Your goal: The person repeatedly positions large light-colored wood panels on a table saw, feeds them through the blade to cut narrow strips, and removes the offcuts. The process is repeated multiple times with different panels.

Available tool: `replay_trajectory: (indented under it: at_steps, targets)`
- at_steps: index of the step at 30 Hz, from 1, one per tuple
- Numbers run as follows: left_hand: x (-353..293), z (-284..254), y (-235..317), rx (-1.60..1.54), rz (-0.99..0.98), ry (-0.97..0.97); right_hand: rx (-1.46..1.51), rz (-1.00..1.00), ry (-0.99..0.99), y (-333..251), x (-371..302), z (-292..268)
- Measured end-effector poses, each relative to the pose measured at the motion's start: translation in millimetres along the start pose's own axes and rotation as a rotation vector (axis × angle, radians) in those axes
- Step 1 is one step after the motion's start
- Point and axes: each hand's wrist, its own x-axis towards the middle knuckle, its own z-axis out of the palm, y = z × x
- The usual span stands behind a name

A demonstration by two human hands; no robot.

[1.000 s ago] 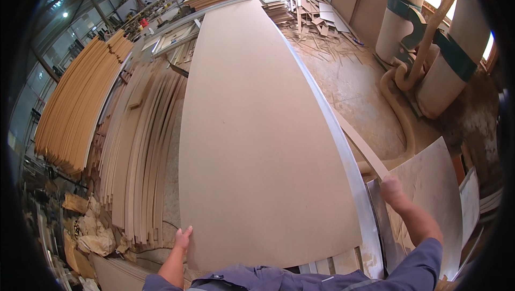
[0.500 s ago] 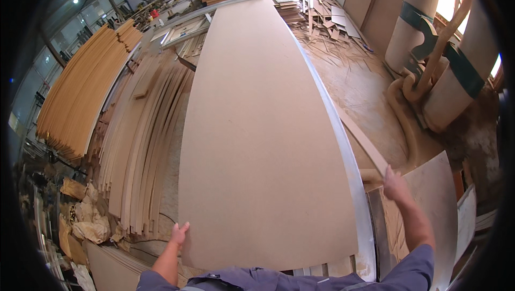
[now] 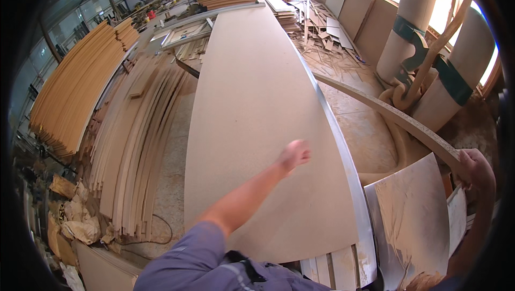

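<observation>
Strip (image 3: 397, 113) has swung outward to the right since half a second ago, its held end now well away from the board; left hand (image 3: 295, 154) has left the board's near left corner and is out over the middle.

Strip: long, narrow, slanting from the right edge of the big board (image 3: 257, 114) down to the person's right. Right hand (image 3: 473, 170) grasps its near end, fingers wrapped round. Left hand's fingers look curled, but motion blur covers them; cannot tell whether they hold anything or touch the surface.

Handling, my judgement: one-ended hold on a long piece, so a firm wrist and slow swing would serve best. A second hand further along would curb sag and twist. Worth keeping the far end from scraping the pale rim (image 3: 350, 181) beside the board, and the near end off the curved sheet (image 3: 416, 210) below.

Further out: hose (image 3: 396, 143) passes behind the strip, with pale green-banded cylinders (image 3: 450, 84) beyond.

Unclear: strip's far end meets the rim line; cannot tell if it rests there, touches or runs below. Right forearm dark, near the fisheye border; board's near edge partly behind the clothing.
</observation>
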Motion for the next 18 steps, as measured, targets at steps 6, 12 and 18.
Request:
replay_trajectory:
  at_steps: [6,12,18]
  targets:
    - [68.3,224.6,39.9,-0.456,-0.283,-0.329,0.143,0.165,0.051,-63.6,-126.4,37.8]
    - [116.2,205.0,-0.1,-0.579,-0.236,-0.094,0.033,0.206,-0.238,-62.9,-138.0,119.2]
    - [59.4,225.0,-87.9,-0.367,-0.365,-0.063,0.102,0.053,-0.239,8.4,-194.6,225.2]
